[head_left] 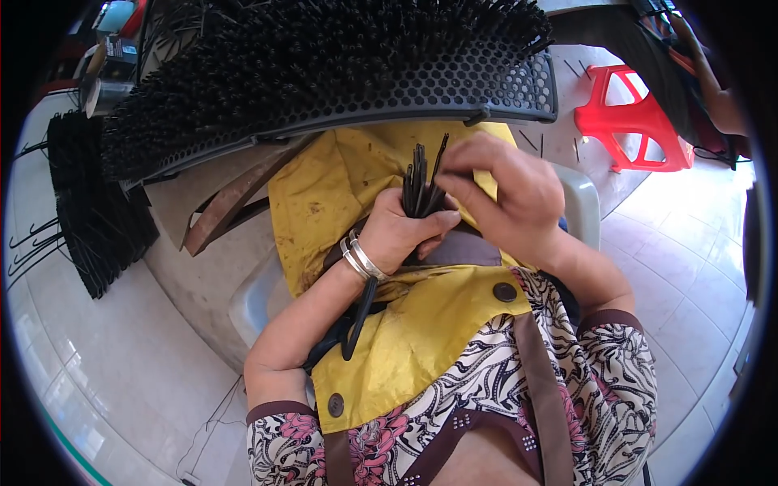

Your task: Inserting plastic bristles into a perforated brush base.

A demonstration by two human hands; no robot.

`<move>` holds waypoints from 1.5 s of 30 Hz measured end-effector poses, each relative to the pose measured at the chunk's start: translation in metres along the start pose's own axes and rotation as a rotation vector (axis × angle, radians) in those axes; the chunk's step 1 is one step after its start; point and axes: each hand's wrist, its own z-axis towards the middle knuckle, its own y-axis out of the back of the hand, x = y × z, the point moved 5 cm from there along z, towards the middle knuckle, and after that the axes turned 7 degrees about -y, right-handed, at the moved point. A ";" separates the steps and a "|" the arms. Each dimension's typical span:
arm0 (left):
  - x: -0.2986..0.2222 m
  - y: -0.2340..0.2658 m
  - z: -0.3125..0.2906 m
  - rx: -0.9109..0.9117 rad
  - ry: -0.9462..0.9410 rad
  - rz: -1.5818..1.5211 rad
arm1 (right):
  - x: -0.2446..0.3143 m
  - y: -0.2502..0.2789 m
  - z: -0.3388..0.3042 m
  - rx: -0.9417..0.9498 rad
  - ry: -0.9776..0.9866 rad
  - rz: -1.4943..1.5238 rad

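My left hand (pixel 391 231) is closed round a bundle of thin black rods (pixel 415 185), whose tips point up and away from me. A black hooked end (pixel 356 328) hangs below my left wrist, beside two silver bangles. My right hand (pixel 506 182) is just right of the bundle, its thumb and fingers bent together at one rod that leans apart from the others. The exact contact at those fingertips is partly hidden. Both hands are above the yellow apron (pixel 324 182) on my lap.
Ahead stands a black perforated rack (pixel 470 81) densely filled with upright black rods. More hooked black rods lie in a pile (pixel 89 202) at left. A red plastic stool (pixel 620 121) is at right, near another person's arm (pixel 713 89). Loose rods lie on the floor.
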 end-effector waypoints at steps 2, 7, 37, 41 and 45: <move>-0.002 0.000 0.000 0.055 -0.057 0.077 | 0.014 0.002 -0.002 0.018 0.181 -0.013; -0.002 -0.001 -0.001 -0.034 0.027 -0.024 | -0.014 0.034 0.013 -0.240 -0.249 0.103; -0.001 0.004 0.001 -0.041 -0.032 -0.147 | -0.021 0.002 0.030 -0.070 0.017 -0.188; -0.004 -0.002 0.000 0.027 -0.058 -0.126 | -0.023 -0.004 0.022 0.086 -0.192 0.035; -0.003 -0.002 0.001 0.033 -0.059 -0.109 | -0.032 0.012 0.023 -0.002 -0.326 0.060</move>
